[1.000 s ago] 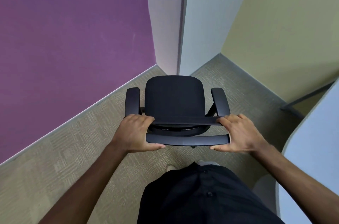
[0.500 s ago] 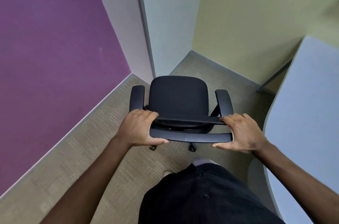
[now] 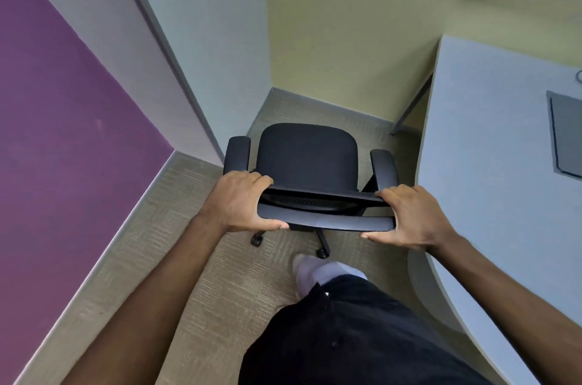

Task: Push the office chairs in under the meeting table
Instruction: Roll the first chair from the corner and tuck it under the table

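A black office chair [image 3: 307,158] with armrests and castors stands on the carpet in front of me, seen from behind and above. My left hand [image 3: 239,202] grips the left end of its backrest top edge. My right hand [image 3: 409,216] grips the right end. The pale grey meeting table [image 3: 491,164] lies to the right, its curved edge just beside the chair's right armrest. The chair's seat faces the room corner, not the table.
A purple wall [image 3: 63,132] runs along the left, a white pillar [image 3: 189,38] stands ahead, and a yellow wall [image 3: 346,22] closes the corner. A grey inset panel [image 3: 567,135] sits in the tabletop. A table leg [image 3: 409,107] slants down near the yellow wall. My white-socked foot [image 3: 315,272] is behind the castors.
The view has swung right, with the chair turning along; the table has come much further into view on the right. Both hands keep their hold on the backrest. My foot has stepped forward.
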A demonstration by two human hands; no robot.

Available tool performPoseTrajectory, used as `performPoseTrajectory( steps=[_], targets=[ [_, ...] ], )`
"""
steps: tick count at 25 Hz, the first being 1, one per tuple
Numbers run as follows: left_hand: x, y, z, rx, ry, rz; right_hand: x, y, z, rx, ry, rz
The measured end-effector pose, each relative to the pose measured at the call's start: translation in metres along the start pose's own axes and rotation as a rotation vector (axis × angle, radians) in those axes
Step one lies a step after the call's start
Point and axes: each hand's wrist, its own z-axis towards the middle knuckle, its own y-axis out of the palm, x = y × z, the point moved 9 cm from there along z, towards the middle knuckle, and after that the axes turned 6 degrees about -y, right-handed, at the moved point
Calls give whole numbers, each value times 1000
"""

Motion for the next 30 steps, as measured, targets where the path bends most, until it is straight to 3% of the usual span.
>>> performPoseTrajectory(
  steps=[17,30],
  targets=[
    [2,-25,266,-108,531,108,83,-9,54,72,527,9],
    [62,-31,480,-113,947,164,161,-16,107,175,923,36]
  ],
)
